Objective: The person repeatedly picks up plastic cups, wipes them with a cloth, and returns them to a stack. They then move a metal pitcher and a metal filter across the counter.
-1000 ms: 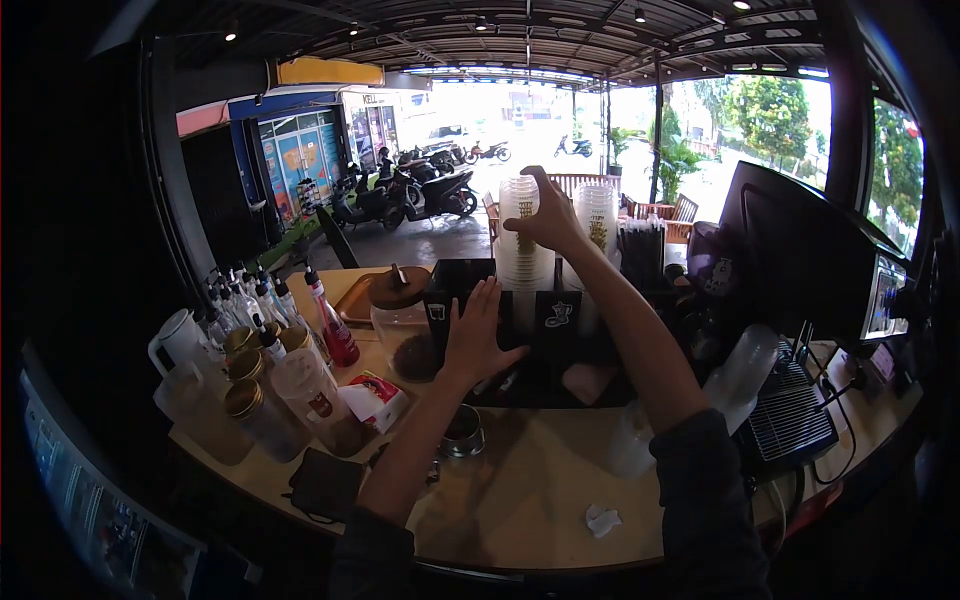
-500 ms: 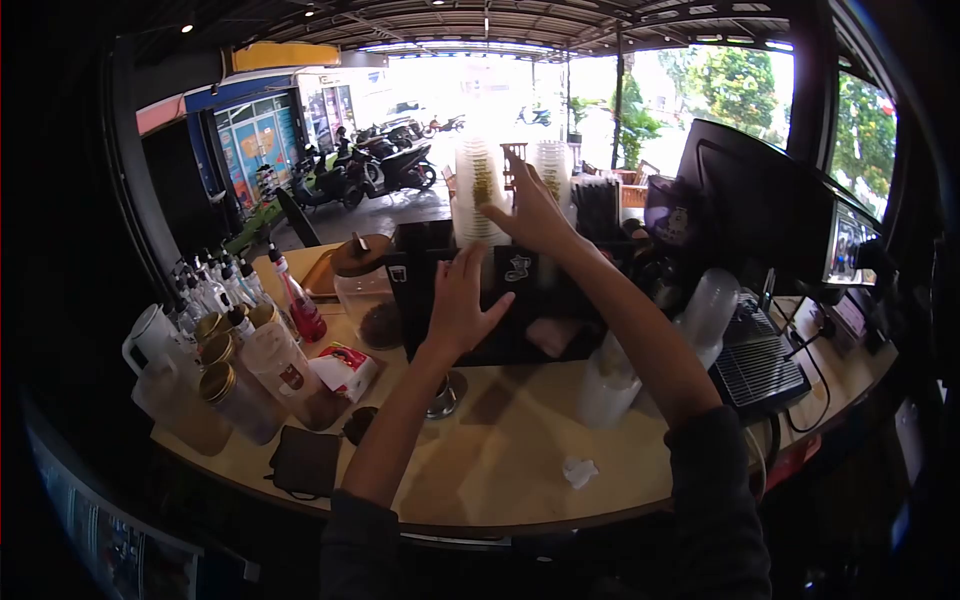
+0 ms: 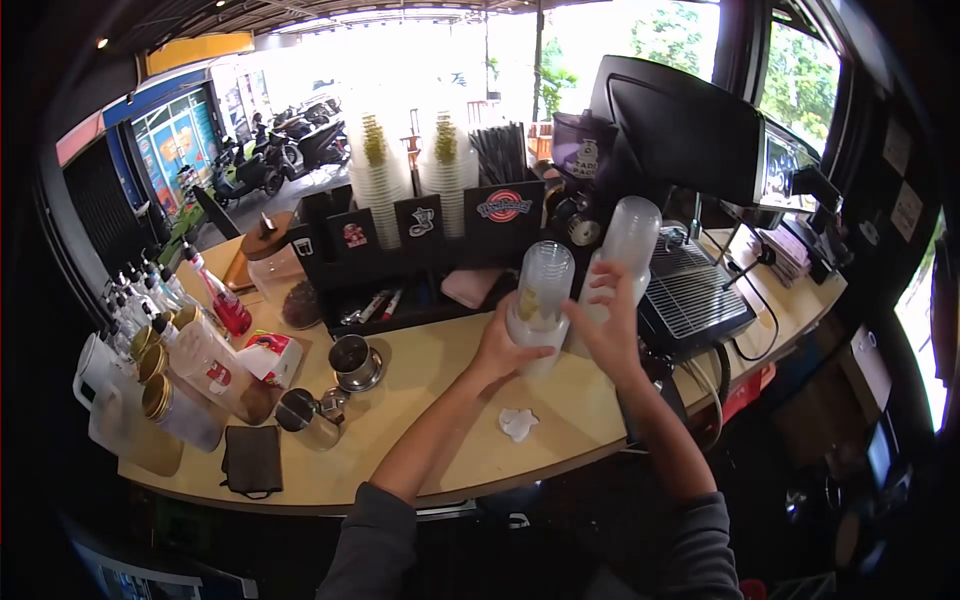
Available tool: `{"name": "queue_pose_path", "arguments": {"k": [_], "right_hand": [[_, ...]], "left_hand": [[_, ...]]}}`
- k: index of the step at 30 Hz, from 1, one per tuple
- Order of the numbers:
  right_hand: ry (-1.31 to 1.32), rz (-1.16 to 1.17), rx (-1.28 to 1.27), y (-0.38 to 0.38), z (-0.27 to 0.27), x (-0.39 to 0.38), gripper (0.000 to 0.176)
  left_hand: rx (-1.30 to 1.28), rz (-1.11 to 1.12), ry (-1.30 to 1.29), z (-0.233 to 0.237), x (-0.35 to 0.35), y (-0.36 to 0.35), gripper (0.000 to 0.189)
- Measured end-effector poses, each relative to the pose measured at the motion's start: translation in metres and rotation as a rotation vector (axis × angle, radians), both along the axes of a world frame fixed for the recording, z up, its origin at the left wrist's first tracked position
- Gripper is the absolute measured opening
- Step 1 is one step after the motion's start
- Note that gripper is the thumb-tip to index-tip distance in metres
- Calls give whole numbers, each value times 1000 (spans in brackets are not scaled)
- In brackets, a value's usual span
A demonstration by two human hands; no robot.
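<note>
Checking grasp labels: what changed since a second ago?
Both hands came down to the counter edge. The left hand left the black organizer and grips a short cup stack; the right hand let go of the tall cup stack and touches the short one. Unmoved: tissue, jars.

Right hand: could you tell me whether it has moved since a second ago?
Yes: the right hand dropped from the cup stacks in the organizer toward the counter.

No text readable; organizer (image 3: pixel 330 262) logos blurred.
</note>
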State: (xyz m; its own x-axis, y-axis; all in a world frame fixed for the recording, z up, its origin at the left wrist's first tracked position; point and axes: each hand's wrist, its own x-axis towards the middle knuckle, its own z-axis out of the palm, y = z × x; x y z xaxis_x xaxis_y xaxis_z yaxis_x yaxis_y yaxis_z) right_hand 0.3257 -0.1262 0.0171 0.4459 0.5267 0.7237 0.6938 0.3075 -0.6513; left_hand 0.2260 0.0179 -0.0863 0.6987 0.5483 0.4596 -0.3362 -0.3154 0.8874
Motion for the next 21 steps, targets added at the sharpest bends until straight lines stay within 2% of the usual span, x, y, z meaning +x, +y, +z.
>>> {"name": "queue_pose_path", "arguments": {"k": [1, 2, 4, 5, 8, 10, 13, 15, 17, 21], "right_hand": [[21, 6, -112, 0, -13, 2, 77], [26, -5, -115, 3, -25, 4, 77], [-134, 49, -167, 11, -45, 5, 93], [-66, 92, -254, 16, -52, 6, 108], [5, 135, -294, 23, -43, -2, 113], [29, 131, -314, 28, -45, 1, 114], [53, 124, -318, 33, -50, 4, 114], [54, 123, -306, 32, -53, 5, 113], [127, 157, -286, 32, -53, 5, 105], [75, 140, -243, 32, -33, 7, 100]], "left_hand": [[15, 37, -10, 5, -1, -5, 103], [11, 25, -6, 9, -1, -6, 103], [65, 95, 23, 7, -2, -4, 98], [62, 88, 27, 5, 0, -4, 98], [30, 56, -39, -5, 4, -1, 93], [-88, 24, -72, -5, 6, -4, 93], [-3, 105, 33, 1, 2, -5, 93], [-28, 95, 12, 2, 2, -8, 93], [-52, 89, -9, 2, 0, -7, 93], [5, 108, 64, 2, -1, -5, 94]]}}
